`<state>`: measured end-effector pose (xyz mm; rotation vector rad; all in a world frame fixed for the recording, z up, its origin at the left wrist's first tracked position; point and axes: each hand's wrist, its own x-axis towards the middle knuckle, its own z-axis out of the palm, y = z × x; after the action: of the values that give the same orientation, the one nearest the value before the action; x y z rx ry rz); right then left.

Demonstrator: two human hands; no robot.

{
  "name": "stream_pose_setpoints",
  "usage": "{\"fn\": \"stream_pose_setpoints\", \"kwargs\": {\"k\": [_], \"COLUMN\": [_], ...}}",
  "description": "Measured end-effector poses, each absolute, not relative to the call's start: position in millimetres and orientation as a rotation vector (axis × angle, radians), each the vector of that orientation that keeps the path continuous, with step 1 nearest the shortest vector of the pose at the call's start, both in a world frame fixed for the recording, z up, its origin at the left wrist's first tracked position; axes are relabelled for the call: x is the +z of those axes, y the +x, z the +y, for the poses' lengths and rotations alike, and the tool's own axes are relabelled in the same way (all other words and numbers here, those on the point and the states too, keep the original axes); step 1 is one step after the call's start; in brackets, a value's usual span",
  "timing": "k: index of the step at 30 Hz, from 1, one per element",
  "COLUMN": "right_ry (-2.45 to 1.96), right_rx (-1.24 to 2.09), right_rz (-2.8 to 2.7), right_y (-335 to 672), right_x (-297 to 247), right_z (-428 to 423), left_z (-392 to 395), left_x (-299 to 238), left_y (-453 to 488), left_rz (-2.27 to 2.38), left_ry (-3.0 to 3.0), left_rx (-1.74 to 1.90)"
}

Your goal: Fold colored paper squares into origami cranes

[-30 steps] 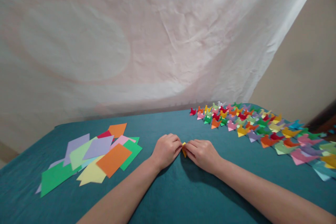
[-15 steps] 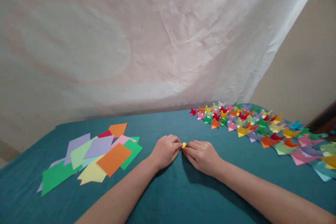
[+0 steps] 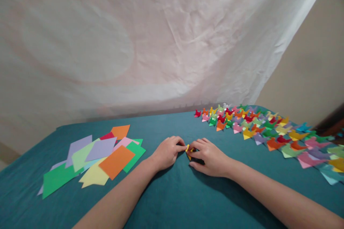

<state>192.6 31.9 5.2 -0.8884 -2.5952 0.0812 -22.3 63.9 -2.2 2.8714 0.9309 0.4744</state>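
A small yellow folded paper (image 3: pixel 189 149) sits between my two hands at the middle of the teal table (image 3: pixel 172 200). My left hand (image 3: pixel 168 152) has its fingers curled and pinches the paper's left side. My right hand (image 3: pixel 209 156) pinches the right side with its fingertips, thumb low against the cloth. Most of the paper is hidden by my fingers.
A loose pile of flat coloured paper sheets (image 3: pixel 92 159) lies to the left. Several rows of small folded paper figures (image 3: pixel 264 130) in many colours run along the right side. A creased white sheet (image 3: pixel 150 43) hangs behind the table.
My right hand has shifted a little, its fingers lifting and its thumb dropping to the cloth. The yellow paper stays pinched between both hands. The left hand barely moved.
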Motion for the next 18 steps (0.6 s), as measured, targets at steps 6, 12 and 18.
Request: {"fn": "stream_pose_setpoints", "kwargs": {"k": [6, 12, 18], "right_ry": [-0.818, -0.875, -0.947], "right_rx": [0.246, 0.203, 0.164], "right_rz": [-2.562, -2.499, -2.548], "right_y": [200.5, 197.5, 195.1], "right_x": [3.0, -14.0, -11.1], "right_z": [41.8, 47.7, 45.4], "left_z": [65.8, 68.3, 66.4], "left_x": [-5.1, -8.8, -5.4], "left_y": [-23.1, -23.9, -23.4], "left_rz": [0.930, 0.931, 0.951], "left_ry": [2.846, 2.839, 2.846], "left_rx": [0.521, 0.536, 0.532]}}
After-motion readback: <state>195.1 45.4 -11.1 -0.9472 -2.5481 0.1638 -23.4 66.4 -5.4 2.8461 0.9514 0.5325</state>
